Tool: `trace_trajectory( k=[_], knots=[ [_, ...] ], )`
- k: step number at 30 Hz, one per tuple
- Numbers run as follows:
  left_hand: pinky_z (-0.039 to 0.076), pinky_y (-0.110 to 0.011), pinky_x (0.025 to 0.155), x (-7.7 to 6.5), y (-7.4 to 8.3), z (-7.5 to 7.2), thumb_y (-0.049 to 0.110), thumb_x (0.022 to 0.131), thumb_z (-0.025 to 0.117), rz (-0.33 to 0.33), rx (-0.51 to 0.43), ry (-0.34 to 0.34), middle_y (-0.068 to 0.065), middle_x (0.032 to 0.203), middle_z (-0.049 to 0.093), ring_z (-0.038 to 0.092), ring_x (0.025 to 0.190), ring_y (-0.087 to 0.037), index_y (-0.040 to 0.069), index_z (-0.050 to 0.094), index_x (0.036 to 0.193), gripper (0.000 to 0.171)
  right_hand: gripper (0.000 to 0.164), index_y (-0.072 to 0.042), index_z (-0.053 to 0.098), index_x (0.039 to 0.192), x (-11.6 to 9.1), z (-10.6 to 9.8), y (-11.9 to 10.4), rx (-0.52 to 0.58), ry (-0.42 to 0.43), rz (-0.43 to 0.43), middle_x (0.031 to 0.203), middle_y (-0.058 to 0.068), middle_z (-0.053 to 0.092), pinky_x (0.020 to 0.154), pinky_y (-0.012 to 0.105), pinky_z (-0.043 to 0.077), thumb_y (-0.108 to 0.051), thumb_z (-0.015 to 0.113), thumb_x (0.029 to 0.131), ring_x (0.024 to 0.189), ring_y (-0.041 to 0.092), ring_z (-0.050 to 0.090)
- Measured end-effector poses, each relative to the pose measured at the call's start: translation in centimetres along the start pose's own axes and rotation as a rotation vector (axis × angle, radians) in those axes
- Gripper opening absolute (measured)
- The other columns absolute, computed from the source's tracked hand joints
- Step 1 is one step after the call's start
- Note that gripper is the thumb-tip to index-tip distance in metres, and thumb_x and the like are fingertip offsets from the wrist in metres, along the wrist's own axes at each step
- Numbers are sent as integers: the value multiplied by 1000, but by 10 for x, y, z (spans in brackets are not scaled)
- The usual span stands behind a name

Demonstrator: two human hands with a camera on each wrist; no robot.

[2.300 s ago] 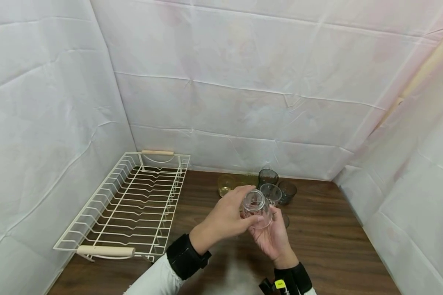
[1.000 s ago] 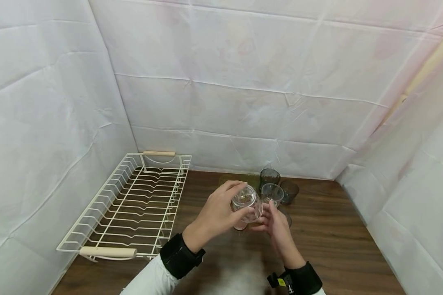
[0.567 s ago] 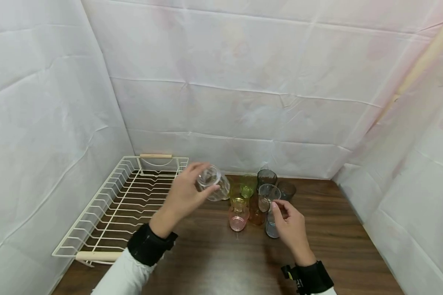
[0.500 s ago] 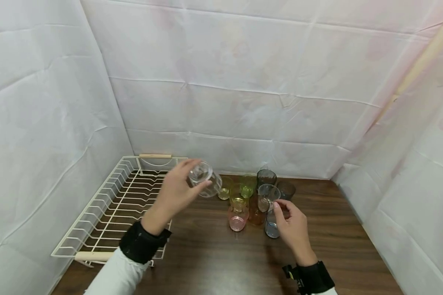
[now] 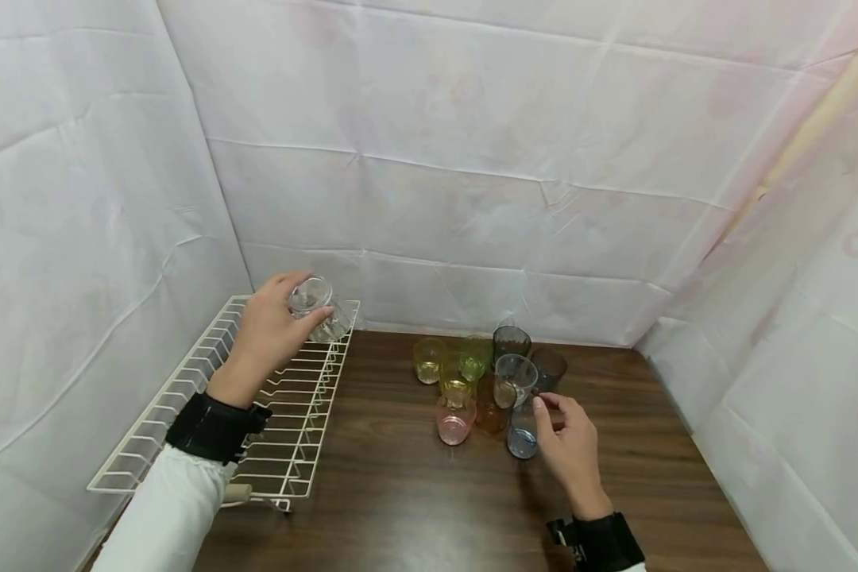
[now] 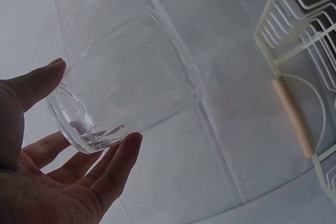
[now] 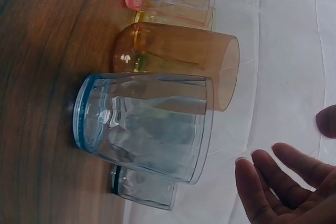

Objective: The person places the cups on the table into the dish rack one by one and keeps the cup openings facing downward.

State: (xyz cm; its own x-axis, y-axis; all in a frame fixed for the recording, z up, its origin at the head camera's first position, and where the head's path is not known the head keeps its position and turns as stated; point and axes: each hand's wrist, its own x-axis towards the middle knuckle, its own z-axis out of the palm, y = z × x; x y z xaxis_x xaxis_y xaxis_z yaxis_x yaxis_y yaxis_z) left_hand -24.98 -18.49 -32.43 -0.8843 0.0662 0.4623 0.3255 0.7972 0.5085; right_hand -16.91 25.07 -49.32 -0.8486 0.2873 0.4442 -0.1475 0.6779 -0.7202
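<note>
Clear, colourless glass forms the tumbler [image 6: 126,77] that the left hand [image 5: 268,330] holds above the white wire rack [image 5: 293,497]. Its thumb and fingers curl round the thick base, probably to leave the rim untouched; the mouth tilts away from the palm. The right hand [image 5: 568,445] holds nothing, its fingers loosely bent and parted from the thumb, near the faceted blue glass [image 7: 152,129]. That one stands upright on the brown wood-grain desk [image 5: 415,508] beside a smooth amber glass [image 7: 176,45] and a pink glass [image 5: 454,425], perhaps grouped within easy reach.
</note>
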Motion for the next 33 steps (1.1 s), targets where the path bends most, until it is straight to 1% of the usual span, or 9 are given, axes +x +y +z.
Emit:
trace_trajectory(
  k=[1,2,7,11,15,19,24,27,33],
  knots=[
    [44,-70,114,1,-3,1,31,97,81,-10,5,-10,-30,153,55,54,138,-54,3,55,153,68,28,-8,77,122,-1,0,1,1,0,-5,114,7,77,71,22,58,-29,66,107,83,17,74],
    [43,-71,115,2,-6,2,31,97,80,-20,9,-17,-30,153,55,52,140,-55,2,55,153,68,29,-8,77,122,-1,1,2,0,-2,-8,115,7,77,72,22,59,-30,66,107,84,19,74],
    [42,-71,116,10,-22,12,30,98,78,-40,27,-52,-31,154,53,51,140,-56,1,52,155,69,29,-9,77,122,-1,2,4,-16,0,-30,117,6,77,74,22,60,-31,69,105,89,22,72],
    [39,-71,119,21,-38,18,29,100,75,-51,70,-88,-34,156,49,48,142,-57,0,48,157,70,28,-8,77,121,0,2,6,-44,-3,-46,115,8,78,74,22,57,-30,70,104,91,26,70],
    [38,-72,120,33,-58,26,29,100,74,-76,105,-130,-36,158,45,45,144,-57,-3,46,157,71,29,-8,76,120,-1,1,7,-63,-2,-44,115,11,78,77,24,57,-31,70,104,101,30,68],
    [39,-71,120,42,-80,42,27,100,74,-97,127,-172,-36,158,45,46,144,-57,-4,47,155,69,30,-8,76,121,-1,-1,9,-76,11,-35,117,11,77,81,29,60,-31,71,103,107,28,68],
    [42,-70,118,47,-100,64,23,100,74,-69,153,-210,-38,153,49,49,140,-58,-8,49,152,65,29,-8,77,121,0,-1,10,-87,23,-42,117,10,78,81,35,62,-30,72,103,106,26,67],
    [44,-69,116,47,-109,74,18,99,74,-54,150,-192,-40,149,51,52,137,-58,-11,51,149,62,29,-8,77,121,1,0,10,-88,22,-51,117,12,78,82,38,61,-30,72,103,106,27,67],
    [46,-67,112,43,-128,93,17,99,75,-76,133,-144,-39,141,56,55,132,-57,-11,55,144,57,32,-6,76,121,-1,4,12,-82,5,-60,118,14,78,81,38,60,-32,71,103,105,30,68]
  ],
)
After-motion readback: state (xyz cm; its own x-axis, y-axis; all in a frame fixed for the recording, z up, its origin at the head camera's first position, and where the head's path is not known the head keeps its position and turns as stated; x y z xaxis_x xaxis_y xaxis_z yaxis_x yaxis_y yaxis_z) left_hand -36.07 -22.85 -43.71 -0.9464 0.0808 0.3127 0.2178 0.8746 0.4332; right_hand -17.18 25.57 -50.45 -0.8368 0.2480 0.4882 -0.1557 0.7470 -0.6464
